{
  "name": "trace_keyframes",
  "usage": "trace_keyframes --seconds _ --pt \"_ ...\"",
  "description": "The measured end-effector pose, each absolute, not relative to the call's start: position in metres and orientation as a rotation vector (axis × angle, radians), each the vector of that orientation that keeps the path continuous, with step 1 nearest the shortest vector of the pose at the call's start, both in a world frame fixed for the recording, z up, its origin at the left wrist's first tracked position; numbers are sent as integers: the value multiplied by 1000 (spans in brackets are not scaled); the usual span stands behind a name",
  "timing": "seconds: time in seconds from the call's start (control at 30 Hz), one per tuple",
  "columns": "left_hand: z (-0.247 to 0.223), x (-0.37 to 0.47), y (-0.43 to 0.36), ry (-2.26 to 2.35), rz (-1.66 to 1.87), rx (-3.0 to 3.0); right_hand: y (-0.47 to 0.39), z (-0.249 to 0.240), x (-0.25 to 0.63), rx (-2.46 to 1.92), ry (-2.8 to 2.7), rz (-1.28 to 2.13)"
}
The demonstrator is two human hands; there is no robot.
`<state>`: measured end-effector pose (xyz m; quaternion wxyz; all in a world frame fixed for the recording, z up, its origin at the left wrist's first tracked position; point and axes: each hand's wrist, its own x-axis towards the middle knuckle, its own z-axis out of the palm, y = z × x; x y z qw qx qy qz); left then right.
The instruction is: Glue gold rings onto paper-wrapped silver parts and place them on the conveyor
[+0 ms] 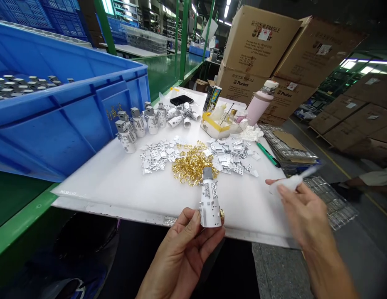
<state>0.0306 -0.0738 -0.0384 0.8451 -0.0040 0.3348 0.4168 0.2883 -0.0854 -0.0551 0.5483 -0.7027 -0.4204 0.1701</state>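
Observation:
Near the table's front edge, my left hand grips the wide end of a white cone-shaped model part with a grey block on top. A small gold piece shows on its right side. To the right, my right hand is closed around a small white squeeze bottle with a thin nozzle, slightly blurred. Beyond the cone lies a heap of gold rings. Small white flat pieces form one pile left of the rings and another pile right of them.
Several similar cones stand beside a big blue crate. Behind are more white cones, a phone, a yellow-edged tray and a pink bottle. A green pen-like tool lies at right; stacked cartons rise behind.

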Motion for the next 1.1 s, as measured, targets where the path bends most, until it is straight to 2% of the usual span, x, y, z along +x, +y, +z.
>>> trace_keyframes --seconds 0.1,0.33,0.4,0.57,0.63,0.73,0.8,0.93,1.1 --pt "-39 25 -73 723 906 11 -75 -70 307 -1887 -1119 159" --pt "-41 6 -71 744 983 11 -69 -68 303 -2089 -1377 -41" --pt "-41 -2 -69 750 1018 -14 -74 -65 296 -2083 -1351 -38" --pt "-41 -15 -61 773 1071 -49 -83 -39 251 -1757 -986 -419" --pt "-39 -18 -59 786 1082 -49 -66 -25 226 -1569 -1182 -357" --pt "-38 -21 -59 794 1095 -53 -10 -12 191 -1422 -1790 -26" --pt "-38 -23 -61 779 1102 -56 36 -13 172 -1454 -2002 169" --pt "-44 -28 -64 755 1070 -68 99 -28 146 -1568 -2122 309" --pt "-50 -31 -62 723 1065 -76 114 -35 136 -1594 -2206 412"
